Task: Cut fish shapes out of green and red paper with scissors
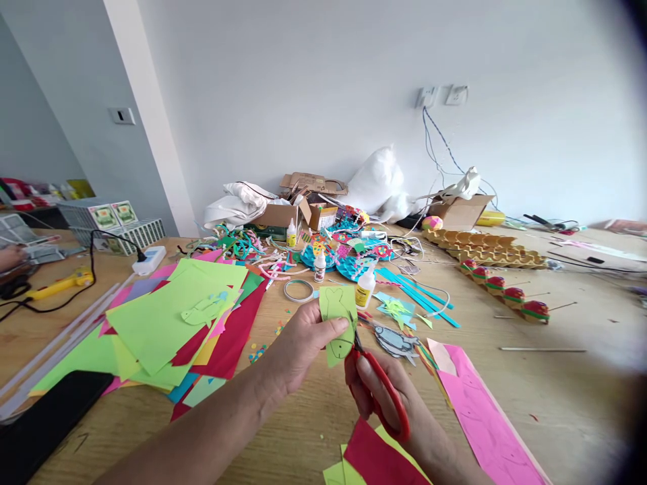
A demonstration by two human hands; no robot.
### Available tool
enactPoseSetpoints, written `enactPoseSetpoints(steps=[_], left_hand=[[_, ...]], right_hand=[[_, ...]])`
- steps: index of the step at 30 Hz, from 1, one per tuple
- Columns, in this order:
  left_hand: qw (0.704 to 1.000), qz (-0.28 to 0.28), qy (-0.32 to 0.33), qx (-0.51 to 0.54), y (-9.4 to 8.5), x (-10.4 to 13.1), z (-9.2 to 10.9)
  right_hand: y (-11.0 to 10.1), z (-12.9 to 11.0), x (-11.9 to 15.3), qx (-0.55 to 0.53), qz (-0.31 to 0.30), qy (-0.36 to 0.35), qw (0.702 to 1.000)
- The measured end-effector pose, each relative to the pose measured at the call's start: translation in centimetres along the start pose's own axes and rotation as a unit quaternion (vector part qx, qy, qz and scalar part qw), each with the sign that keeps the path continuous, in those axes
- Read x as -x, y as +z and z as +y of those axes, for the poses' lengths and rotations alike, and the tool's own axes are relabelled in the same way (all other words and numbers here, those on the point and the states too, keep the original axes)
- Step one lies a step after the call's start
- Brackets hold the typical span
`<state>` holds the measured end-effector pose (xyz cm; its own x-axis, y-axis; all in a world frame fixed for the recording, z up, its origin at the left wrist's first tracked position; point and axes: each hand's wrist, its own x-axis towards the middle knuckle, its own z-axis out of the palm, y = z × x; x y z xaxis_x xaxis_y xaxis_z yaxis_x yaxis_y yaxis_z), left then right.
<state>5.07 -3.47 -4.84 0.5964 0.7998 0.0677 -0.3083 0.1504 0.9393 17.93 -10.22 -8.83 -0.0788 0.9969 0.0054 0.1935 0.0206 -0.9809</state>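
My left hand (311,337) pinches a strip of light green paper (334,303) that has a fish outline drawn on it. In my right hand (389,384) is a pair of red-handled scissors (388,397), with the blades at the right edge of the green paper. Just to the right lie a grey paper fish (397,341) and green and blue paper cutouts (395,308). Below my right hand are red and yellow paper pieces (387,458). A pink paper strip with pencil outlines (480,411) rests further right.
A stack of coloured paper (166,316) and a black phone (60,417) lie at left. Glue bottles (364,289) and a tape roll (298,290) stand beyond my hands. Egg-carton strips (485,248) sit at right, cardboard boxes (278,219) at the back. Another person's hand (11,257) shows far left.
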Motion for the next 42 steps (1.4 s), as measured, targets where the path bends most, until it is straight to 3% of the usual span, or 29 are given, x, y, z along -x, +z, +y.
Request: enactPoseSetpoints(steps=[22,31,42], left_hand=[[1.0,-0.001,-0.009,0.001,-0.14,-0.12,0.33],[0.998,0.024,0.037,-0.044,-0.1,-0.16,0.13],[0.998,0.029,0.031,-0.056,0.12,-0.16,-0.07]], right_hand=[[0.0,0.51,-0.11,0.025,0.008,0.015,1.0],[-0.01,0.45,-0.25,0.025,0.004,0.019,1.0],[-0.03,0.16,-0.1,0.024,0.0,0.009,1.0]])
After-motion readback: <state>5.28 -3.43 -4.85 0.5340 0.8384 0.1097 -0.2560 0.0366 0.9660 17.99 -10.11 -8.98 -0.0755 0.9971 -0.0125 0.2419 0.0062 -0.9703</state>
